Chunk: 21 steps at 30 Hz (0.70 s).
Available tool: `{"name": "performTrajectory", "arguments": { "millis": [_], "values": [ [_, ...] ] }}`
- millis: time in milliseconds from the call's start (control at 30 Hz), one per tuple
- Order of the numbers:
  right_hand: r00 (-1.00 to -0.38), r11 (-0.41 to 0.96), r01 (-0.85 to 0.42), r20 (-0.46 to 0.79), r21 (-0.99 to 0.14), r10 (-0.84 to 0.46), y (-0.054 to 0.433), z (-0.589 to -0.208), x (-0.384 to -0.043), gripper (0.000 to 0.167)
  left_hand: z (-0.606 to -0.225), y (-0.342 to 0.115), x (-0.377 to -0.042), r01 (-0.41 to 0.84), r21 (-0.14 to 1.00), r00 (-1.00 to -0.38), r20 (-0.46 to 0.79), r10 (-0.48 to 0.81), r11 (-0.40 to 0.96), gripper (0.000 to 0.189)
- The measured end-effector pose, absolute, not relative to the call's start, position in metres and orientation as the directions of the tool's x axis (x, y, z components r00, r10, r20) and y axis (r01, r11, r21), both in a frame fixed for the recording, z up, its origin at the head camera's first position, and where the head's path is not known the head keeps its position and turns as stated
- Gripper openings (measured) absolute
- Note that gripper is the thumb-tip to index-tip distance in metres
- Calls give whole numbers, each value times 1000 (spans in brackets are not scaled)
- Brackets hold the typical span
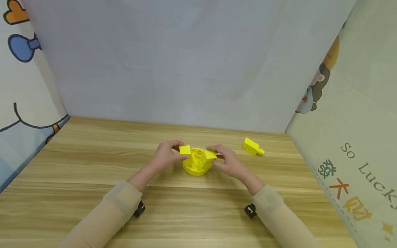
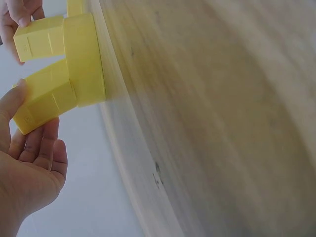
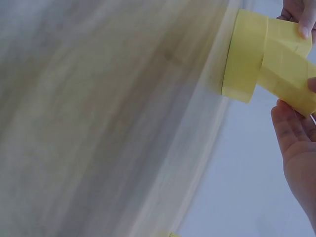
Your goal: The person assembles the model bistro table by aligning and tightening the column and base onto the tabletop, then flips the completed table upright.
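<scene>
A round yellow base (image 1: 194,171) with a raised rim sits on the table, a short hollow post inside it. On its left side my left hand (image 1: 165,155) pinches a square yellow block (image 1: 185,150) between thumb and fingers. Opposite, my right hand (image 1: 228,161) pinches another yellow block (image 1: 208,156), which leans outward over the rim. In the left wrist view both blocks rise from the base (image 2: 86,59), the nearer one (image 2: 47,94) tilted. How the lower ends sit inside the base is hidden by the rim there.
Behind and to the right, a third yellow block (image 1: 250,146) lies on its side, its ridged peg pointing right. The wood-grain table (image 1: 192,213) ends at a pale back wall (image 1: 186,69). Printed panels (image 1: 350,155) stand along both sides.
</scene>
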State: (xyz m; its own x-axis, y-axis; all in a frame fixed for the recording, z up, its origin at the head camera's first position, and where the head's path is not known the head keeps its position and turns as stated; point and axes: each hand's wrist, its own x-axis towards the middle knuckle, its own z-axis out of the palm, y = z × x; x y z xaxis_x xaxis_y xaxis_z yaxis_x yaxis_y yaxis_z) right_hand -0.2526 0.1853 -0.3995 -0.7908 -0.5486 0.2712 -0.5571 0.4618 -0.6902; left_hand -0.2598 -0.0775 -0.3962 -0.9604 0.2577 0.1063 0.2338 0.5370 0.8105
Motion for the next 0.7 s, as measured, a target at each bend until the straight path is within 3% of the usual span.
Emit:
{"name": "performTrajectory", "arguments": {
  "millis": [467,700],
  "values": [
    [-830,496,-511,253,-702,-497,182,-398,-244,51,-397,-79,-260,234,804,-961,106,255,547,48],
    [-891,565,-427,222,-706,-395,171,-399,-239,48,-397,-80,-259,252,800,-956,120,266,544,48]
  ]
}}
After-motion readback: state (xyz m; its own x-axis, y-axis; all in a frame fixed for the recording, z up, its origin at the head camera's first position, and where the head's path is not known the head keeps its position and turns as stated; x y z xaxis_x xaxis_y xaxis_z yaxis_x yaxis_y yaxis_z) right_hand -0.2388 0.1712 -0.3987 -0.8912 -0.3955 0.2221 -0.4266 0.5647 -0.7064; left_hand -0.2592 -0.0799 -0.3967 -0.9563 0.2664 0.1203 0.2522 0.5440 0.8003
